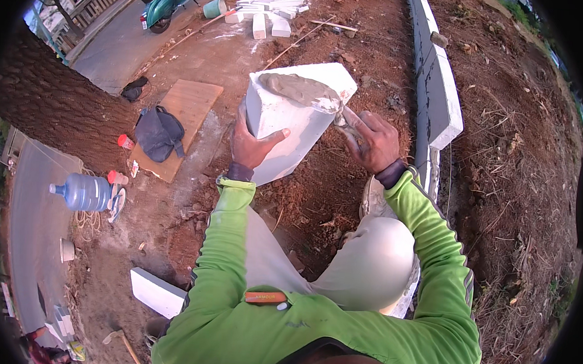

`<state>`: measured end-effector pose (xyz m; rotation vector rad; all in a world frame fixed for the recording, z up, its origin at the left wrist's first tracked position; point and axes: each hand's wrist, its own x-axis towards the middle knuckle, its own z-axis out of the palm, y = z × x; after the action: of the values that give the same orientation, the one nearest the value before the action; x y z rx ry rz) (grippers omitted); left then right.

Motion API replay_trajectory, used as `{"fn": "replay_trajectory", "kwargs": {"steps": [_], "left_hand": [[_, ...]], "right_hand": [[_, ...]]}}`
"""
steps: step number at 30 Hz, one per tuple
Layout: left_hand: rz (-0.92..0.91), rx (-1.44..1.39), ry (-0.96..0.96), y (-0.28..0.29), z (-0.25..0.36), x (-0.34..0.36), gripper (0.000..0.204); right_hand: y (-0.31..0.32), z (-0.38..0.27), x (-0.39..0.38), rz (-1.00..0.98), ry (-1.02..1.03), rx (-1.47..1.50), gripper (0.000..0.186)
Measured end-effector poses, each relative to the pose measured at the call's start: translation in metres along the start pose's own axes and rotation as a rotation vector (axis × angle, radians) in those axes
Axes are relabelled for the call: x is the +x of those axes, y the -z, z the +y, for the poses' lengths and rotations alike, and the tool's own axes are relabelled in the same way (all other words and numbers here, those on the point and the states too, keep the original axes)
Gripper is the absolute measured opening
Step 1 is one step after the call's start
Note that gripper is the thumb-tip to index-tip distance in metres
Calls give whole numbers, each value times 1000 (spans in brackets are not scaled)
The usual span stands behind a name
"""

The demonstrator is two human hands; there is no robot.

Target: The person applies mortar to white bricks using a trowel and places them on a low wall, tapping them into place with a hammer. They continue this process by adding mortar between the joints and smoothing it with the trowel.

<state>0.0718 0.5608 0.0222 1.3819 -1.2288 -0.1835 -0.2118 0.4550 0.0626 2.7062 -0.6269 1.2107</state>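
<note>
A large white masonry block [284, 139] is tilted up in front of me, with a thick bed of wet grey mortar [299, 89] along its top face. My left hand [257, 141] grips the block's left side, thumb across the near face. At the right end of the mortar, my right hand [373, 141] is closed round what looks like a trowel [340, 116], caked in mortar, its blade mostly hidden. To the right of that hand runs a low wall of white blocks [441, 97].
Cut blocks [267, 13] are piled far ahead beside a bucket [215, 7]. On the left are a backpack [159, 133] on a board [193, 101], a water jug [86, 192] and a tree trunk [58, 97]. A loose block [157, 290] and a hammer-like tool [125, 344] lie lower left.
</note>
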Motion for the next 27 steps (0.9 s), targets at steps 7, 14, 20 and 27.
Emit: {"fn": "replay_trajectory", "kwargs": {"steps": [7, 14, 20, 27], "left_hand": [[3, -54, 63, 14, 2, 6, 87], [-15, -98, 163, 13, 6, 14, 91], [37, -112, 125, 12, -7, 22, 91], [69, -110, 155, 26, -24, 29, 91]], "right_hand": [[29, 15, -5, -76, 34, -22, 58], [13, 1, 24, -25, -270, 125, 37], [-8, 2, -1, -65, -128, -60, 53], [28, -4, 9, -102, -354, 253, 50]]}}
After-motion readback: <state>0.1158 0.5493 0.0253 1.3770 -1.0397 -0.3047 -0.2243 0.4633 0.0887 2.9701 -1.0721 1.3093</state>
